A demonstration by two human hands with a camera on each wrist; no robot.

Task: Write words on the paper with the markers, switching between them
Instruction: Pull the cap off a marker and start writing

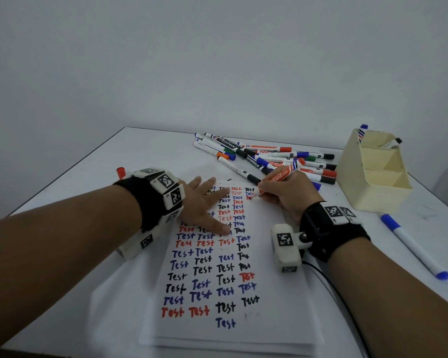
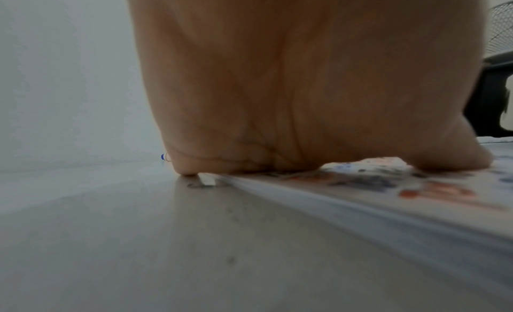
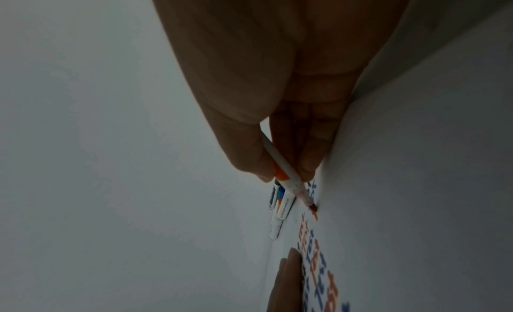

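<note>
The paper on the worktop is nearly filled with "Test" in red, blue and black; little room remains at its far right. The right hand pinches a red marker, tip on the paper. The left hand lies flat on it, fingers spread.

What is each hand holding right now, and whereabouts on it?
The right hand pinches the red marker low on its barrel, near the tip. The left hand holds nothing; it presses flat on the paper.
</note>
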